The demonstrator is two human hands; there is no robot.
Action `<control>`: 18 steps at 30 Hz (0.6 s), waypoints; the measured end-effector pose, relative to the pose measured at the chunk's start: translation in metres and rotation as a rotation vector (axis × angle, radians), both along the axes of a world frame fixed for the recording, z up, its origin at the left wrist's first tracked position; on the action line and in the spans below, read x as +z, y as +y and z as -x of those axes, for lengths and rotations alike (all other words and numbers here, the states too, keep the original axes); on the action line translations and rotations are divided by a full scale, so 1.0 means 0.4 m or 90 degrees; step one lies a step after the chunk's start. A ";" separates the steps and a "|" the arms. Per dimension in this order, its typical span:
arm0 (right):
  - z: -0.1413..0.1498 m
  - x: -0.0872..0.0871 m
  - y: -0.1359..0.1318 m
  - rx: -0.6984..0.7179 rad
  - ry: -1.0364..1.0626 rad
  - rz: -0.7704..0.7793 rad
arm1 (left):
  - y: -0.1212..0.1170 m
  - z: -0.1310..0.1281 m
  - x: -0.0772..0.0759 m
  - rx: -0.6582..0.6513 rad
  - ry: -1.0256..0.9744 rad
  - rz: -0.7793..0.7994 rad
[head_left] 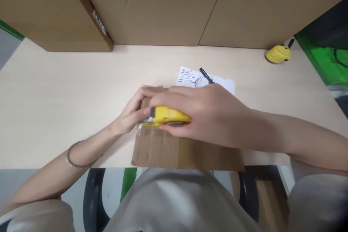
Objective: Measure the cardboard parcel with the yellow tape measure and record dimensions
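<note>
A flat brown cardboard box [163, 150] lies at the front edge of the table, its far part covered by my hands. My right hand [201, 112] is wrapped around a yellow tape measure [170, 115] held over the box; the hand is slightly blurred. Just below the tool's black end, a short yellow strip [149, 124] shows against the box's left side. Gripping the box's left side is my left hand [133, 110], with fingers over its far corner and the thumb close to the tape measure's black end.
Behind the box lie a printed white sheet [187, 76] and a black pen [206, 75]. A second yellow tool [277, 54] with a black part sits at the back right. Large cardboard panels [163, 11] and a carton [54, 18] line the table's [67, 90] back.
</note>
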State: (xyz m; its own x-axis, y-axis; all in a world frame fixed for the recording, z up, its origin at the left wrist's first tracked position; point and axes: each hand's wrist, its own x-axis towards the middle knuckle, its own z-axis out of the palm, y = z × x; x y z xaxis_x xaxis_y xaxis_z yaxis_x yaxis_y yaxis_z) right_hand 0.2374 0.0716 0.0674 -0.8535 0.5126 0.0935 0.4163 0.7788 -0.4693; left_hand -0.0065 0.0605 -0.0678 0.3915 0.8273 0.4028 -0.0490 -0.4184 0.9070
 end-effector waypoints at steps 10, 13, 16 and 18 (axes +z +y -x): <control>-0.376 -0.025 0.000 -0.217 0.010 0.034 | -0.005 0.002 0.025 0.019 0.039 0.024; -0.426 -0.035 -0.016 -0.304 -0.004 0.024 | -0.005 0.003 0.023 0.029 0.041 0.032; -0.421 -0.041 -0.020 -0.304 0.006 0.071 | -0.006 0.003 0.019 0.027 0.038 0.037; -0.413 -0.035 -0.015 -0.278 0.014 0.077 | -0.007 0.002 0.020 0.030 0.036 0.042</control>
